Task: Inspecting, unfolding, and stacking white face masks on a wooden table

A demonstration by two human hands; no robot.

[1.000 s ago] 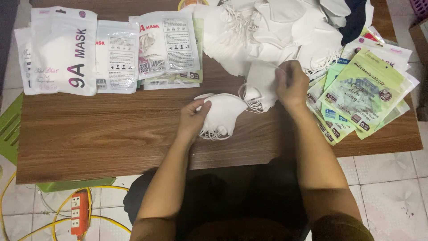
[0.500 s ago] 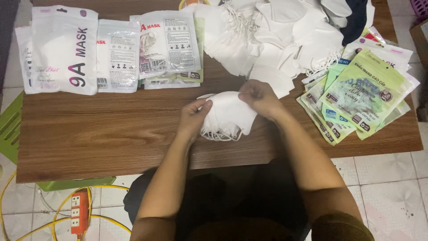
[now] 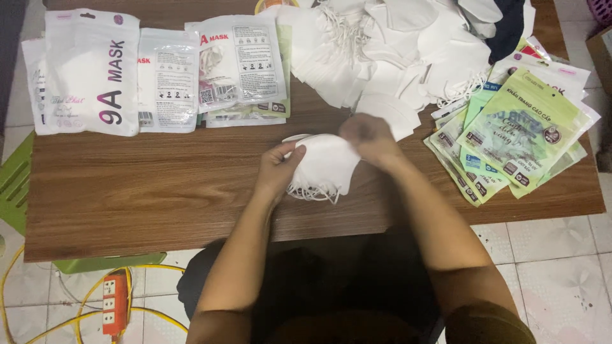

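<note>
A small stack of white folded face masks (image 3: 326,167) lies on the brown wooden table (image 3: 140,191), its ear loops hanging at the near edge. My left hand (image 3: 278,168) grips the stack's left side. Blurred with motion, my right hand (image 3: 368,137) rests on the stack's upper right corner. A big loose heap of white masks (image 3: 389,51) covers the far middle of the table, just beyond my right hand.
White mask pouches (image 3: 92,70) lie in a row at the far left. Green printed pouches (image 3: 519,130) fan out at the right. A green stool (image 3: 14,185) and an orange power strip (image 3: 115,302) with yellow cable sit on the tiled floor at left.
My right hand drew back from the loose heap with a mask and came down onto the stack held by my left hand.
</note>
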